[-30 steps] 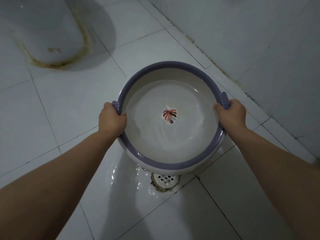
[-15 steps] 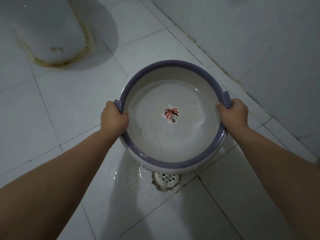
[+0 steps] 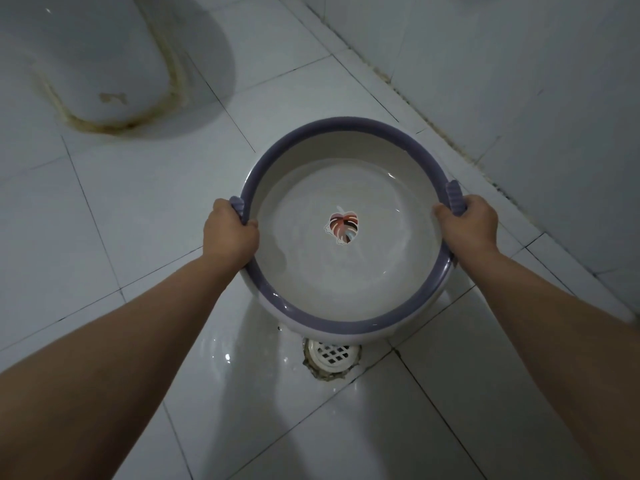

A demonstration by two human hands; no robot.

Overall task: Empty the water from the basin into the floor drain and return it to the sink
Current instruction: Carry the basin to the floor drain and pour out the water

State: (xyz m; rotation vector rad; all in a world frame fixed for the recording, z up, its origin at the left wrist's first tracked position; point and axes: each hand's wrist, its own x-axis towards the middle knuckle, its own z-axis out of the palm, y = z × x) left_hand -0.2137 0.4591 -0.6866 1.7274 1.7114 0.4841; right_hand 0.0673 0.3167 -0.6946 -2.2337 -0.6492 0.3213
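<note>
Head view, 1 camera.

Item 1: basin (image 3: 346, 188), round, white inside with a purple rim and a leaf motif at the centre of its bottom. It is held in the air above the tiled floor (image 3: 104, 237), its near edge just beyond the floor drain (image 3: 331, 355). A shallow layer of water lies in it.

Item 2: left hand (image 3: 230, 233), closed around the left rim handle.

Item 3: right hand (image 3: 467, 226), closed around the right rim handle.

Item 4: floor drain, white grille, set at a tile joint; the tiles around it shine wet.

Item 5: toilet base (image 3: 86, 57), far left, well apart from the basin.

Progress (a judgement): pouring appears underway or nearly done, since the floor is wet and little water is left. Remaining: tip out the rest, then carry the basin to the sink, which is not in view.
</note>
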